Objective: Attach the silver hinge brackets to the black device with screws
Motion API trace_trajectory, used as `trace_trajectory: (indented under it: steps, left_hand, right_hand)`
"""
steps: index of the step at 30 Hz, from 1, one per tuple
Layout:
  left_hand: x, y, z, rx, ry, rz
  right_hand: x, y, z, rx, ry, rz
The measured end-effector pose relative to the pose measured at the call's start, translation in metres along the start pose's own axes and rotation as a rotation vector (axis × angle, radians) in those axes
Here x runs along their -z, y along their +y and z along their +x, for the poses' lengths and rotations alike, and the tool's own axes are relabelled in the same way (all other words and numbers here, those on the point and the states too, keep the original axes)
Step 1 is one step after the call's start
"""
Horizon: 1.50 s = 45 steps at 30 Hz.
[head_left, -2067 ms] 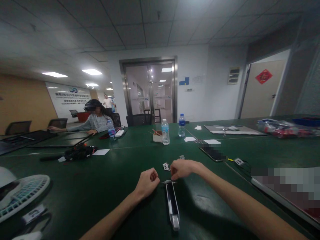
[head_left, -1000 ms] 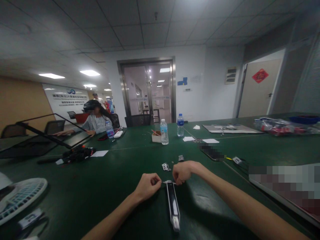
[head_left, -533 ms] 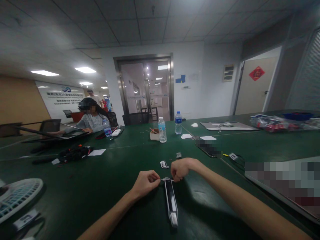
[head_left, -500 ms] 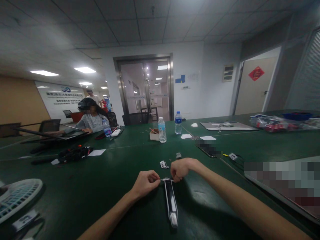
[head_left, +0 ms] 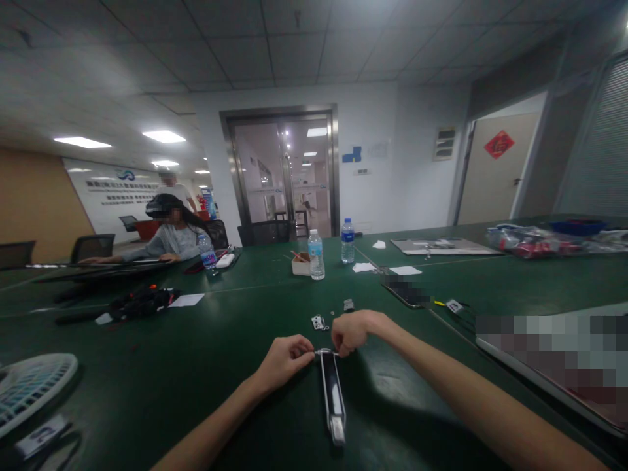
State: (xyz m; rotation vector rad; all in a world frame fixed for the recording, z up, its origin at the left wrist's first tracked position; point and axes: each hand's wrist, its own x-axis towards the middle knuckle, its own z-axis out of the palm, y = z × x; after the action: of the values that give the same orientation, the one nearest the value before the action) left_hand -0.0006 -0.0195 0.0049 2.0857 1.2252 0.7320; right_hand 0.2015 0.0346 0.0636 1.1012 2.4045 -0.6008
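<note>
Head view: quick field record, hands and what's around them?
left hand: fingertips pinch the far metal end of the black bar
right hand: curled, pinching the same end from the other side
black bar: flat on the green table, lengthwise away from the person
nearby: small metal parts just beyond the hands
further: two water bottles
left edge: white fan

My left hand and right hand close over the far end of the black bar, hiding my grip there. The metal bits just beyond are too small to identify. The edge cuts the fan grille at near left.
</note>
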Motion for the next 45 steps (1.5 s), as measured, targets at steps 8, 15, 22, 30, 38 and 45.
trace_trajectory:
  steps: [8, 15, 22, 30, 38, 45]
  left_hand:
    - [0.000, -0.003, 0.000, -0.017, -0.044, -0.054]
    - [0.000, -0.006, 0.000, -0.055, -0.088, -0.055]
    - [0.000, -0.003, 0.000, -0.068, -0.057, 0.123]
    - [-0.001, -0.005, 0.001, -0.054, -0.054, 0.131]
    - [-0.001, -0.006, 0.000, -0.052, -0.069, 0.118]
    - [-0.001, -0.004, -0.001, -0.045, -0.071, 0.098]
  right_hand:
    - [-0.001, 0.001, 0.001, 0.009, 0.023, 0.007]
    - [-0.003, 0.003, 0.003, 0.031, 0.052, 0.000]
    - [-0.004, 0.006, 0.010, 0.081, 0.058, 0.040]
    - [0.017, 0.041, -0.022, -0.146, 0.359, 0.031]
    - [0.005, 0.072, -0.002, -0.236, 0.478, 0.022]
    - [-0.011, 0.081, 0.020, -0.275, 0.478, 0.029]
